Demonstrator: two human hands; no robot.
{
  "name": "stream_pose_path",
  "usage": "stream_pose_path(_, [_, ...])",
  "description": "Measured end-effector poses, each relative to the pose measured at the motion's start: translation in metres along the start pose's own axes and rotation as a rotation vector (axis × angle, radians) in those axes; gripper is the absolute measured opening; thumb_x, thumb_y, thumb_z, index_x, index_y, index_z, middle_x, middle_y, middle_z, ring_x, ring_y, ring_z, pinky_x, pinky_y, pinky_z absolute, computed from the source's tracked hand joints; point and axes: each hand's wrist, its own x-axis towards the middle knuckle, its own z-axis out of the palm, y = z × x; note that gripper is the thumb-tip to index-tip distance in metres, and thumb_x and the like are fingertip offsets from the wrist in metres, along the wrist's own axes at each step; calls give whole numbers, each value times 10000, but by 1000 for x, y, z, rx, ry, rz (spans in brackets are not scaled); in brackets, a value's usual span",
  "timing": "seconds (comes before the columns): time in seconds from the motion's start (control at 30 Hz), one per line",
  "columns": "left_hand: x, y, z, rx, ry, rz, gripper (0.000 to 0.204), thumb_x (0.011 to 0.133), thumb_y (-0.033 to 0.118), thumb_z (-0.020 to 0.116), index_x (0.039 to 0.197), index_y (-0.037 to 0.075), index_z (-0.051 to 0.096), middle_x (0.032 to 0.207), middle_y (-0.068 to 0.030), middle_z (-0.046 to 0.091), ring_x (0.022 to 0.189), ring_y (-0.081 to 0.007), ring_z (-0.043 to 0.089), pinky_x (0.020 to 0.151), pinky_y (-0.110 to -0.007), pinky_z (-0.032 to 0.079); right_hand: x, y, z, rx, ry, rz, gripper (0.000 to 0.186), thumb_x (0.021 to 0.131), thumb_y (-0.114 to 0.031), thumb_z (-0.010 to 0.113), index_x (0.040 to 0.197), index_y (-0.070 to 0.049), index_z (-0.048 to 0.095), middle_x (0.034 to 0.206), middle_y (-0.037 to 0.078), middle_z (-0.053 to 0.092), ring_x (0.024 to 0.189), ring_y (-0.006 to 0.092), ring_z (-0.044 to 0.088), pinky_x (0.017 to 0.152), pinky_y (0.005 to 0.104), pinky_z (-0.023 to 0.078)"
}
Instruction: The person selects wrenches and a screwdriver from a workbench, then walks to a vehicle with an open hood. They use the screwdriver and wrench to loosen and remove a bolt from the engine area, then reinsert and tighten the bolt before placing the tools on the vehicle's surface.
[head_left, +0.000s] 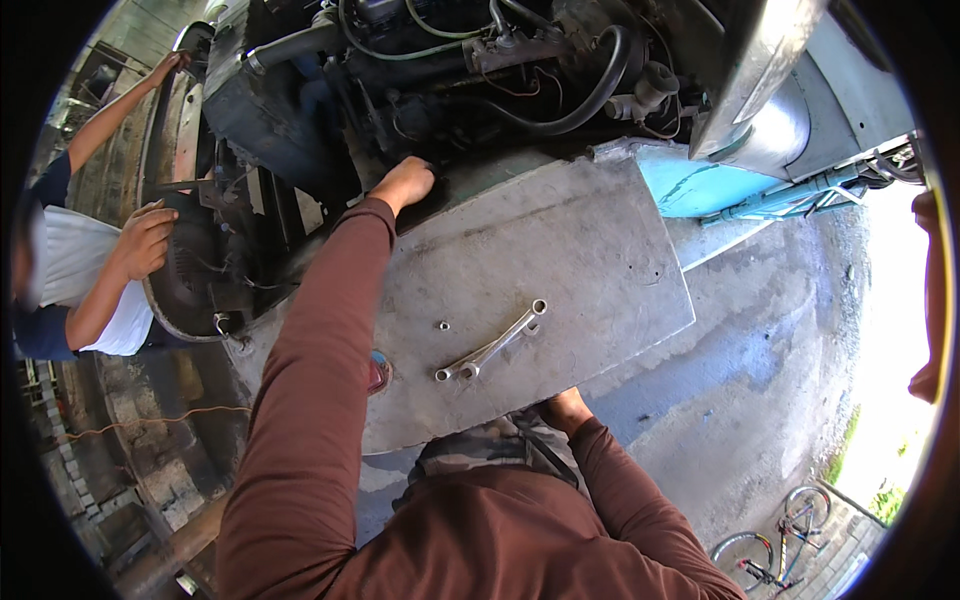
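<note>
My left hand reaches past the far edge of a grey metal fender panel into the engine bay. Its fingers are curled closed near the dark engine parts, and what they grip, if anything, is hidden. Down at the panel's near edge, beside my camouflage trousers, is my right hand; its fingers are out of sight. Two wrenches lie crossed over each other on the panel. A small nut sits left of them. Partly behind my left forearm shows a red lamp.
The engine, with hoses and wires, fills the top. At the left, another person's hand is near the vehicle's front, and the other hand touches it farther back. A bicycle is at the lower right.
</note>
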Motion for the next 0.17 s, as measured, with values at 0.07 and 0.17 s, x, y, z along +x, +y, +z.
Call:
stream_pose_path(0.07, [-3, -5, 9, -70, 29, 34, 406, 952, 172, 555, 1304, 52, 719, 1321, -249, 696, 1282, -417, 630, 1086, -410, 468, 9, -11, 13, 268, 24, 201, 345, 1020, -187, 688, 1344, -73, 649, 1272, 80, 699, 1125, 230, 686, 954, 391, 567])
stream_pose_path(0.17, [1, -9, 9, -17, 37, 64, 412, 958, 173, 498, 1279, 27, 710, 1340, -273, 664, 1295, -462, 593, 1085, -461, 472, 23, -20, 14, 206, 32, 364, 452, 1008, -245, 717, 1419, -88, 610, 1379, 108, 665, 1226, 243, 646, 1031, 402, 533])
